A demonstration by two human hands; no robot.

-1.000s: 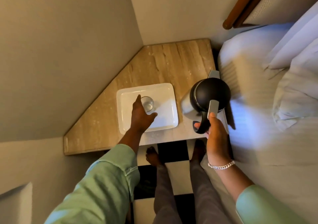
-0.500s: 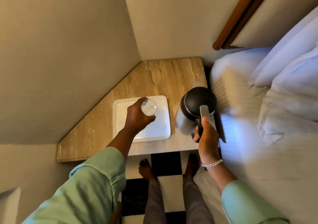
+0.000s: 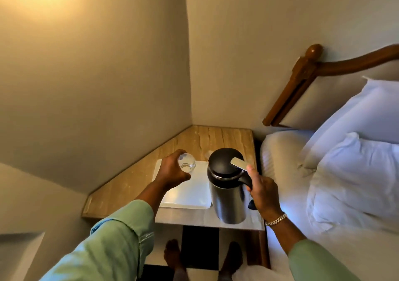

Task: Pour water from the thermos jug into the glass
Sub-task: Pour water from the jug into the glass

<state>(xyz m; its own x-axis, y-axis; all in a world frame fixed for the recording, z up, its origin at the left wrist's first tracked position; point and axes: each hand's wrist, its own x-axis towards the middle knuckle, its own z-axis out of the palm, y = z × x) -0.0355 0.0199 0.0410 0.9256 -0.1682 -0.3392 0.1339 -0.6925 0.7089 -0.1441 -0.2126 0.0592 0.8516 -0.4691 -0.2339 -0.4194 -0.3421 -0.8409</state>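
Note:
A steel thermos jug (image 3: 227,196) with a black lid and a silver thumb lever is held upright just above the bedside table's front edge. My right hand (image 3: 262,191) grips its black handle, thumb at the lever's end. My left hand (image 3: 171,170) holds a small clear glass (image 3: 187,164) lifted above the white tray (image 3: 190,196), tilted so its base faces the camera. The glass is a short gap to the left of the jug's lid. I cannot tell whether the glass holds water.
The wooden bedside table (image 3: 133,185) is wedged into a wall corner, walls close on the left and behind. A bed with white pillows (image 3: 349,172) and a wooden headboard (image 3: 302,79) lies right beside it. My bare feet stand on a checkered floor (image 3: 199,246) below.
My left hand has raised the glass off the tray and tipped it. My right hand has lifted the jug. The camera has tilted up, showing more wall and headboard.

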